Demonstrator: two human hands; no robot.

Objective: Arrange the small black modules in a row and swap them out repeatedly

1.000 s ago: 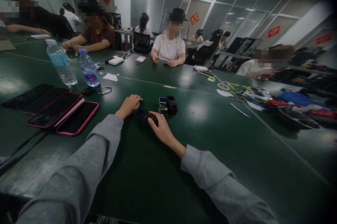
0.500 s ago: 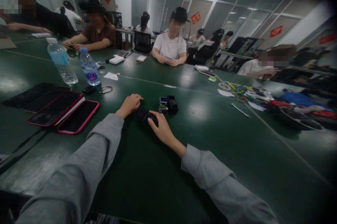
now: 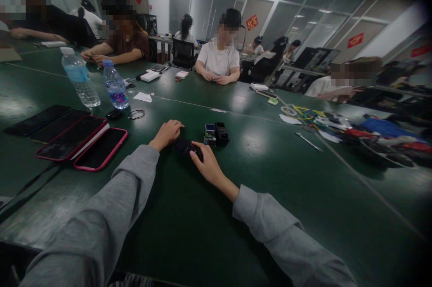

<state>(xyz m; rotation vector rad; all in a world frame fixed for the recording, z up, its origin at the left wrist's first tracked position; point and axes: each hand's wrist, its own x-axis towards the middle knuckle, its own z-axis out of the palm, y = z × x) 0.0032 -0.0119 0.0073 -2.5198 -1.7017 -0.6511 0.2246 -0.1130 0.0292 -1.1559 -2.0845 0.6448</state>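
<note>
A small black handheld device with a dark screen (image 3: 184, 146) lies low over the green table (image 3: 189, 233). My right hand (image 3: 208, 161) grips its right end, thumb on the near side and fingers over the far side. Beside its left end, my left hand (image 3: 167, 134) rests with fingers stretched forward and nothing visible in them. Whether those fingers touch the device I cannot tell. Just beyond my right hand stand a small circuit board with a screen (image 3: 209, 134) and, right of it, a black plastic casing (image 3: 222, 134).
Several phones, one a pink-cased phone (image 3: 101, 148), lie left, with two water bottles (image 3: 116, 84) behind. A wrench (image 3: 308, 141) and a heap of cables and cloth (image 3: 381, 132) are at right. A co-worker in a white shirt (image 3: 218, 60) sits opposite.
Both hands and the black device hold the same positions. The whole view has shifted very slightly.
</note>
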